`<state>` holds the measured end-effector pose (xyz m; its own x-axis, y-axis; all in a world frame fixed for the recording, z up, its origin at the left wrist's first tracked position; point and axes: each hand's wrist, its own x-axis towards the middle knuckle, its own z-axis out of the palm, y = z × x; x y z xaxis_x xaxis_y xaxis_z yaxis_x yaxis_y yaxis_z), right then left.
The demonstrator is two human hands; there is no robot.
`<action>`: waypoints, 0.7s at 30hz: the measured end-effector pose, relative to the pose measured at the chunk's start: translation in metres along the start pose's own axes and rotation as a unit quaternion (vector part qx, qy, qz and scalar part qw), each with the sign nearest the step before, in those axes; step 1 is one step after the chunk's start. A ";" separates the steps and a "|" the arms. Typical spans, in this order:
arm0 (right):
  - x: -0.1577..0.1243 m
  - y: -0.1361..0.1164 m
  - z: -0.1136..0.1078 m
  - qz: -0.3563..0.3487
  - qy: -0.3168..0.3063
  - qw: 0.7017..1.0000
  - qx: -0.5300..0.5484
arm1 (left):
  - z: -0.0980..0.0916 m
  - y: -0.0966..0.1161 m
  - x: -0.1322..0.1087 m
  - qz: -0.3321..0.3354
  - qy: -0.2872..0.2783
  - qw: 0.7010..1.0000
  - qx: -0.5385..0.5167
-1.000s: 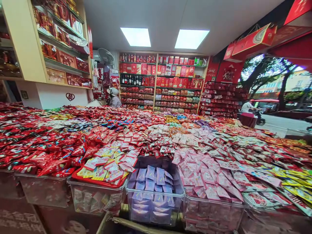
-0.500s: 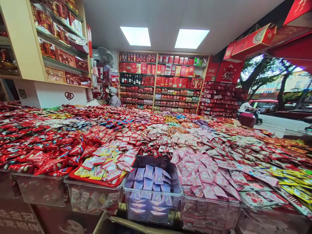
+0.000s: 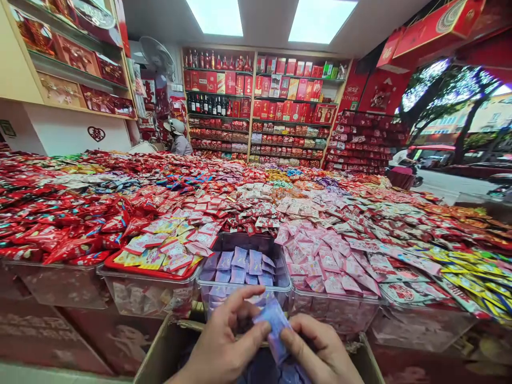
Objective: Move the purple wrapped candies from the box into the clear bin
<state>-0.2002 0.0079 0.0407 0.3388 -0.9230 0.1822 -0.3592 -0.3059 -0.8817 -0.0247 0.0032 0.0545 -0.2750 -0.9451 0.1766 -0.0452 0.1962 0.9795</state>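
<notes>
Above an open cardboard box, my right hand (image 3: 316,344) pinches a small shiny purple packet (image 3: 276,333) between thumb and fingers. My left hand (image 3: 228,336) has its thumb on the packet's left edge, with the index finger curved above. What its other fingers do behind the packet is partly hidden. More purple packets (image 3: 290,373) lie in the cardboard box (image 3: 154,352) under my hands. Just beyond them, a clear plastic bin (image 3: 204,282) holds similar purple packets in rows, and my hands cover part of its front.
A bin heaped with pink packets (image 3: 320,256) stands to the right. On the left, yellow and red packets (image 3: 168,245) rest in a red tray (image 3: 116,264) atop a bin. Shelves with bottles and boxes (image 3: 272,106) line the back. A person in a helmet (image 3: 180,138) is behind the display.
Both my hands have come into view from below with a purple packet. The view has tilted downward, so more of the cardboard box shows.
</notes>
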 end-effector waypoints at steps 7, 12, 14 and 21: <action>0.025 -0.006 0.015 0.058 0.118 0.951 0.279 | 0.002 0.004 0.030 0.000 0.038 0.993 -0.116; 0.025 0.010 0.026 0.048 0.110 0.950 0.287 | 0.004 -0.018 0.018 -0.008 0.052 0.990 -0.132; 0.023 0.020 0.030 0.055 0.094 0.946 0.305 | 0.003 -0.028 0.015 -0.020 0.041 0.993 -0.108; 0.015 0.049 0.033 0.077 0.092 0.941 0.317 | -0.006 -0.043 0.017 -0.042 -0.049 0.998 -0.028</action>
<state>-0.1836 -0.0135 -0.0139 0.1472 -0.9877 0.0529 0.2183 -0.0198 -0.9757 -0.0221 -0.0229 0.0155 -0.3650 -0.9271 0.0856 -0.0194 0.0995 0.9948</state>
